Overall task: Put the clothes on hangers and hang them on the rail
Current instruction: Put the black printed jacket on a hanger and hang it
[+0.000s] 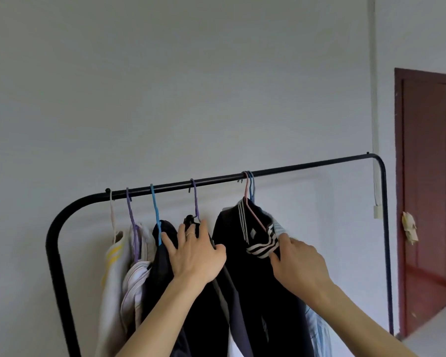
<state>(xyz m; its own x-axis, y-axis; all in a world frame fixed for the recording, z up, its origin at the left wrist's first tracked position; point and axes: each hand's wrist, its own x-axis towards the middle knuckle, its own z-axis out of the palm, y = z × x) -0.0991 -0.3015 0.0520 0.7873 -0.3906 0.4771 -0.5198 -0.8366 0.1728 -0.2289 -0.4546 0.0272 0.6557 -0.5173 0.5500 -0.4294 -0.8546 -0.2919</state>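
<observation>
A black rail (pixel 294 169) carries several hung garments. From the left: a cream top with yellow stripes (pixel 113 274), a pale striped shirt (pixel 134 284), a dark garment on a blue hanger (pixel 155 215), a black garment on a purple hanger (pixel 195 202), and a black jacket with a white-striped collar (pixel 242 253) on a pink hanger (pixel 247 191). My left hand (pixel 196 253) lies spread on the black garment under the purple hanger. My right hand (pixel 296 264) pinches the striped collar of the jacket. A light blue shirt (pixel 317 328) hangs behind it.
The right half of the rail is bare up to its bent corner (pixel 379 161). A white wall stands behind. A dark red door (pixel 428 191) is at the right, with a pale floor patch (pixel 438 328) below it.
</observation>
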